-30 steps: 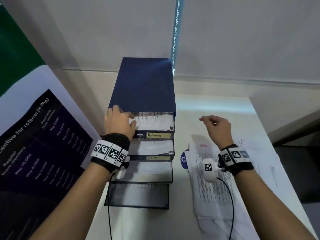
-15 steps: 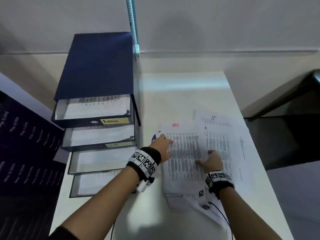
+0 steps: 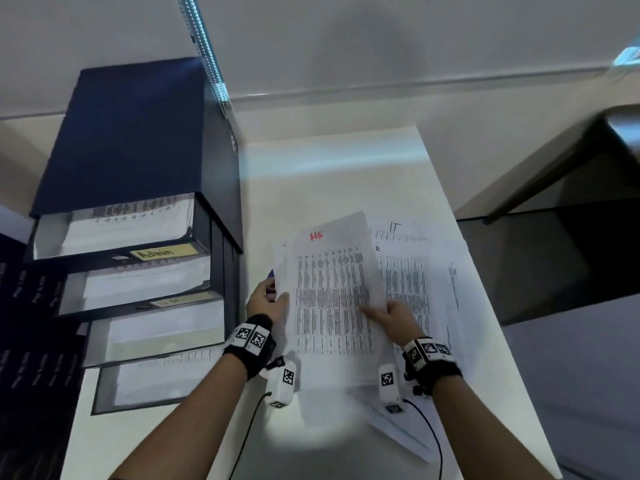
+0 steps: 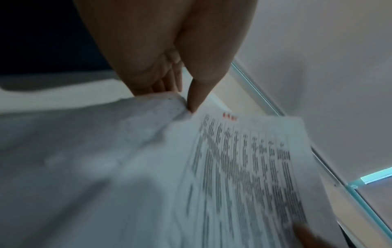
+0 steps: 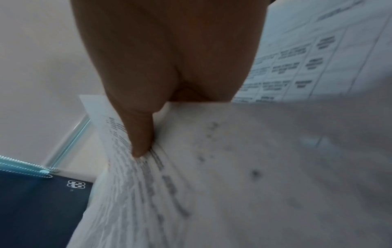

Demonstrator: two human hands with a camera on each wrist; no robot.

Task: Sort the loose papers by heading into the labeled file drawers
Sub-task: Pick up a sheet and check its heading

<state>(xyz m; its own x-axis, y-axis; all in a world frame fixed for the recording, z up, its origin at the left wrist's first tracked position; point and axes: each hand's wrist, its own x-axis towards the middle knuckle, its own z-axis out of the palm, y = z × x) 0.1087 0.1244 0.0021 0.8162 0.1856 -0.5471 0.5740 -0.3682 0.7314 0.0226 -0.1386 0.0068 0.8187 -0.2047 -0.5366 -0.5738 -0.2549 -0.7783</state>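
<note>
A printed sheet with a red heading (image 3: 332,289) is lifted off the pile, held by both hands. My left hand (image 3: 268,299) pinches its left edge, thumb (image 4: 196,94) on top and fingers beneath. My right hand (image 3: 388,315) pinches the right edge, thumb (image 5: 141,134) pressed on the print. More loose papers (image 3: 415,271) lie under and to the right, one headed "IT". The dark blue file drawer unit (image 3: 138,140) stands at the left with several drawers pulled out, papers inside; the top drawer's label (image 3: 162,252) reads "Admin".
The white table (image 3: 329,168) runs to a wall at the back; its right edge drops to a dark floor. A dark poster (image 3: 27,341) leans at the far left. Wrist camera cables (image 3: 429,431) trail over the table near its front.
One second ago my left hand was at the top drawer and my right hung over the pile. Both hands came down onto the papers and have now lifted the red-headed sheet.
</note>
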